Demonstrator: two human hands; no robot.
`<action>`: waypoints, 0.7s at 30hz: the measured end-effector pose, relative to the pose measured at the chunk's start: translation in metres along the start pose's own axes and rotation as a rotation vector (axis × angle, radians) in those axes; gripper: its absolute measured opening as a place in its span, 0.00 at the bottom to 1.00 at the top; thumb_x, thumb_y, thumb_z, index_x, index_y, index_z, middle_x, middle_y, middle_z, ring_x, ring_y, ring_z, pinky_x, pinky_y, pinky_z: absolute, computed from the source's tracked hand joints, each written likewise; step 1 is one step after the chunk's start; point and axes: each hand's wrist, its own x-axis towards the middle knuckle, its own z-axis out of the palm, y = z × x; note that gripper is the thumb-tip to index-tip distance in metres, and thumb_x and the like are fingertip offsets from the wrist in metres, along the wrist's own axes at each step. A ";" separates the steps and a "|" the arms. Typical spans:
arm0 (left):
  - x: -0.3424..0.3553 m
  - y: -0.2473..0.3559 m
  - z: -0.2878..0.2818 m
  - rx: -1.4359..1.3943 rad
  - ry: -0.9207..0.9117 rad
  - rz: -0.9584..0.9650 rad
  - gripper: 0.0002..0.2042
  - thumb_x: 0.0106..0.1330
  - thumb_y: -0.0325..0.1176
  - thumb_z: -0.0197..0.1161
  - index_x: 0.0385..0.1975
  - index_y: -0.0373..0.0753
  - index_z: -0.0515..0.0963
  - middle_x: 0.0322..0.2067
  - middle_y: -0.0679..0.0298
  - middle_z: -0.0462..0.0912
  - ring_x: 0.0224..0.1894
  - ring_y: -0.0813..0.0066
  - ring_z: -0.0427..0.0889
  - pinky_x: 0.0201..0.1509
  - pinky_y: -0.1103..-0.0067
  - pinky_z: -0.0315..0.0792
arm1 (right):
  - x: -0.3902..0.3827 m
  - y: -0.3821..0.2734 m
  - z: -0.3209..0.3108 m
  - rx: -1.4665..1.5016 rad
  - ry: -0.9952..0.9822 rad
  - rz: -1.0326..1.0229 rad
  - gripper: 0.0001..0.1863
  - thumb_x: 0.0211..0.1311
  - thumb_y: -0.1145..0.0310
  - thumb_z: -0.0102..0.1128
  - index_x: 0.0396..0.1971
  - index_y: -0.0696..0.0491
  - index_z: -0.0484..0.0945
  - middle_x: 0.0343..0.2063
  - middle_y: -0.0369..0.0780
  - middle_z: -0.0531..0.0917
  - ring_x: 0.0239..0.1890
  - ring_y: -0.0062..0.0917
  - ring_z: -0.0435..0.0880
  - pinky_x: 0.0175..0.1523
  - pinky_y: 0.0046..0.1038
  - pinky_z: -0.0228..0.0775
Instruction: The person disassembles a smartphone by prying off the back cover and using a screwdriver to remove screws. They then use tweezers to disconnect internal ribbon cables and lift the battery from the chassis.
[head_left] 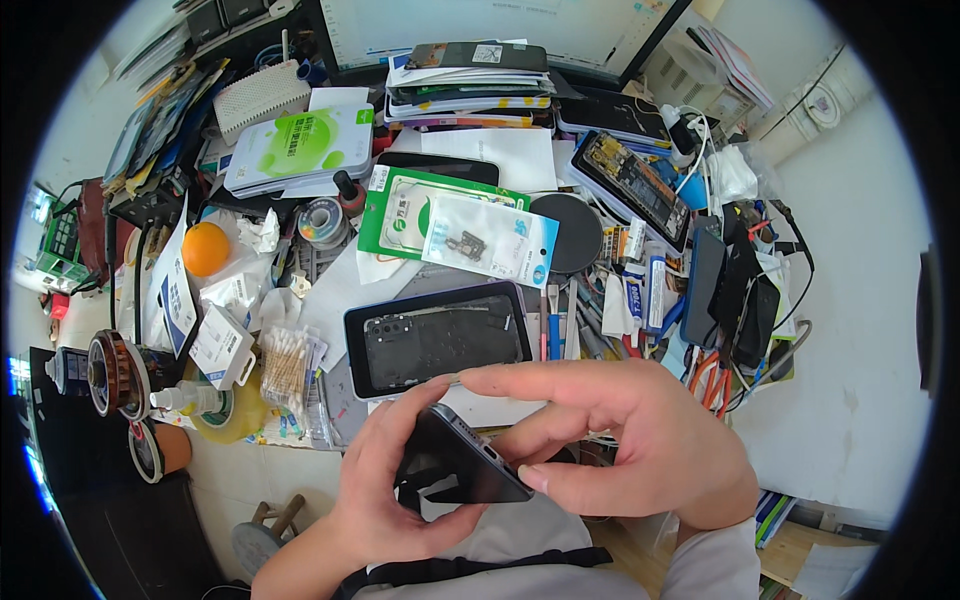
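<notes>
A dark smartphone (450, 465) is tilted in front of my body, its bottom edge with the port turned up toward the right. My left hand (385, 475) wraps round it, thumb below and fingers along its far side. Against that edge rest the thumb and a bent finger of my right hand (630, 440), while its index finger stretches across to my left fingertips. Whether anything small sits between the right fingers is hidden. Just beyond lies a tray-like phone frame (350, 375) with a black, scuffed phone back panel (440, 340) in it.
Past the tray lie a clear parts packet (490, 243) and a green package (375, 225). Cotton swabs (288, 365), an orange (206, 249) and a solder spool (323, 222) stand left. Rightward are an opened phone (635, 185), a round black pad (568, 232) and crowded hand tools (595, 325).
</notes>
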 end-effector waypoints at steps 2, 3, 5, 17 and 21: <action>0.000 0.000 0.000 0.006 -0.007 0.003 0.46 0.42 0.30 0.80 0.67 0.31 0.68 0.42 0.59 0.79 0.38 0.69 0.80 0.44 0.76 0.75 | -0.001 -0.001 -0.001 -0.024 -0.010 0.019 0.35 0.62 0.79 0.60 0.71 0.56 0.66 0.42 0.45 0.90 0.44 0.19 0.87 0.54 0.25 0.78; 0.000 0.001 0.000 0.013 -0.011 0.021 0.46 0.42 0.30 0.80 0.67 0.31 0.68 0.42 0.59 0.79 0.38 0.68 0.80 0.43 0.76 0.75 | -0.001 -0.002 -0.001 -0.031 -0.013 0.033 0.35 0.62 0.79 0.61 0.71 0.56 0.66 0.43 0.45 0.90 0.44 0.20 0.88 0.54 0.25 0.78; 0.001 0.001 0.000 0.017 -0.015 0.034 0.45 0.42 0.30 0.80 0.67 0.31 0.68 0.41 0.58 0.79 0.37 0.68 0.80 0.42 0.76 0.75 | -0.002 -0.003 -0.001 -0.056 -0.019 0.036 0.35 0.61 0.78 0.61 0.71 0.56 0.66 0.43 0.46 0.90 0.44 0.22 0.89 0.53 0.25 0.77; 0.009 0.005 0.001 0.104 -0.011 0.155 0.43 0.41 0.28 0.77 0.65 0.29 0.70 0.36 0.59 0.79 0.33 0.67 0.76 0.37 0.74 0.72 | -0.003 -0.002 0.005 -0.230 0.054 -0.094 0.28 0.55 0.82 0.64 0.60 0.60 0.80 0.33 0.41 0.91 0.33 0.18 0.89 0.43 0.20 0.79; 0.009 0.007 0.000 0.149 -0.015 0.165 0.43 0.40 0.28 0.76 0.64 0.30 0.71 0.36 0.59 0.79 0.32 0.66 0.75 0.35 0.74 0.71 | -0.002 -0.002 0.005 -0.268 0.045 -0.119 0.28 0.55 0.82 0.64 0.60 0.59 0.80 0.33 0.41 0.91 0.33 0.18 0.89 0.43 0.20 0.80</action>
